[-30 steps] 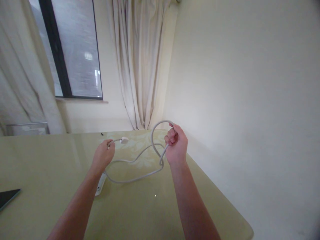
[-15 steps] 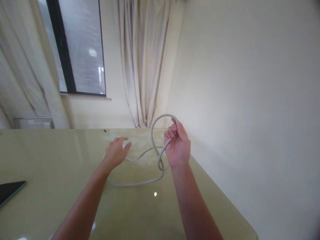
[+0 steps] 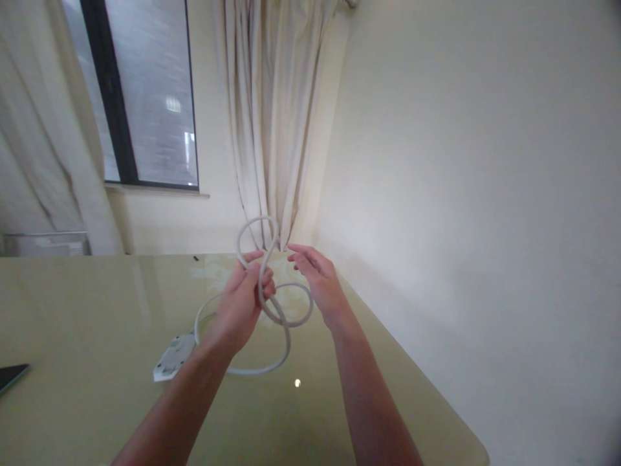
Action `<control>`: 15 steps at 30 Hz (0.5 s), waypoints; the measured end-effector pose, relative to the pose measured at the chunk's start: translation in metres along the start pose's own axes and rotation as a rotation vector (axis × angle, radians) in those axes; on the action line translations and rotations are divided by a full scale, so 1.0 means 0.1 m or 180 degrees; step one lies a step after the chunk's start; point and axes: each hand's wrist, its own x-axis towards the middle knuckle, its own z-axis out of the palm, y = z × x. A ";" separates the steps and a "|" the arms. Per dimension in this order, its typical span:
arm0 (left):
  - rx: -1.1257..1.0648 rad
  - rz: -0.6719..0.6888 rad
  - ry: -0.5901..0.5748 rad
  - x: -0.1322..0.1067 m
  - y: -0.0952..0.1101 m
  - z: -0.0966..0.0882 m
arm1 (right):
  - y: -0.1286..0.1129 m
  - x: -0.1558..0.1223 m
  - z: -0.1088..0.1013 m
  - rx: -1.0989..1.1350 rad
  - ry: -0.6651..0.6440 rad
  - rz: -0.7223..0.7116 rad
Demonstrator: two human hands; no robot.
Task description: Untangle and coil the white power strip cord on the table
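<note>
A thick white cable is coiled in loops above the glossy yellow-green table. My left hand is closed round the crossing of the loops and holds them up. One loop stands above my fingers, others hang below. My right hand is beside the coil with its fingers stretched out, holding nothing. The cable runs down to a white power strip lying on the table left of my left forearm.
A dark flat device lies at the table's left edge. The table's right edge runs close to a plain cream wall. Behind are a window and pale curtains.
The coil has passed from my right hand to my left. My right hand has let go and opened. The loops have shifted left, and the power strip is now in sight.
</note>
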 end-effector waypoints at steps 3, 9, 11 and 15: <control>-0.0897 0.0017 0.0218 0.03 0.31 -0.06 | 0.08 -0.05 0.13 -0.1060 -0.0113 0.0083; -0.0292 0.0444 0.0343 0.00 0.58 -0.12 | 0.21 -0.08 0.37 -0.0536 -0.1142 0.0921; 0.0370 0.0418 0.0447 0.03 0.55 -0.17 | 0.22 -0.06 0.41 0.0204 -0.0933 0.0846; 0.1564 0.0554 0.0637 0.15 0.40 -0.35 | 0.11 -0.03 0.38 0.1170 -0.0093 0.0655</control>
